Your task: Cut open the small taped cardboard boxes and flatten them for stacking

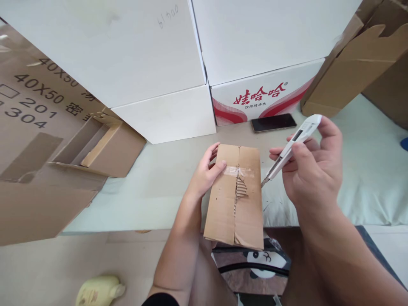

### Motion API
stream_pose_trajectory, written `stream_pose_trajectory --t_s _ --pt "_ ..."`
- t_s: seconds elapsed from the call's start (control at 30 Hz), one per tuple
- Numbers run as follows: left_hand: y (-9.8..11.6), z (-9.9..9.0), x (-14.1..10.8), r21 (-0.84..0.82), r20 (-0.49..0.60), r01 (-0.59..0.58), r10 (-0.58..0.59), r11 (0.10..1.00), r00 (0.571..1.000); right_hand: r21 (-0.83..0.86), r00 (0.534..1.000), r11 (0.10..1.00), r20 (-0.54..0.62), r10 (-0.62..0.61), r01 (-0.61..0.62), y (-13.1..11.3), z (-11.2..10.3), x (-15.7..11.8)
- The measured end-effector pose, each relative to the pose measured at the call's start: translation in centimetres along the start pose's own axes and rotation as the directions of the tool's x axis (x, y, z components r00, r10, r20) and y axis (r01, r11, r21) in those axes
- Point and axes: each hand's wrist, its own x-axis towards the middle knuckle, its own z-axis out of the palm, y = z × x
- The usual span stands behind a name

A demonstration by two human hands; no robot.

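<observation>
A small brown cardboard box (223, 204) is tilted up at the near edge of the cloth-covered surface. Clear tape crosses its middle seam, and a torn patch beside the seam bares the corrugated layer. My left hand (212, 168) grips the box's upper left edge, thumb on the top face and fingers behind. In my right hand (314, 165) is a white utility knife (293, 146), held between thumb and fingers. Its blade points down and left, with the tip close by the box's right edge; whether it touches the cardboard I cannot tell.
Large white cartons (165, 112) stand along the back, one with red printing. A black phone (274, 122) lies before them. Open brown cartons (108, 146) stand at left and right. Below, a yellow bottle (97, 291) lies on the floor, and a panda-patterned item (266, 263) is under the box.
</observation>
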Motion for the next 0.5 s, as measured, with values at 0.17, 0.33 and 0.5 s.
stream_pose_trajectory --t_s 0.17,0.33,0.5 --pt "0.2 0.2 -0.1 0.038 0.025 0.005 -0.006 0.999 1.0 0.045 1.0 0.999 -0.013 -0.022 0.022 -0.8 0.5 -0.5" --pt "0.3 0.4 -0.1 0.069 0.059 -0.008 0.004 0.998 0.998 0.078 0.996 0.997 0.087 0.019 -0.026 -0.5 1.0 -1.2" --pt "0.3 0.5 -0.2 0.052 0.072 -0.008 0.004 0.999 0.997 0.059 0.984 0.997 0.173 0.043 -0.054 0.1 1.2 -1.7"
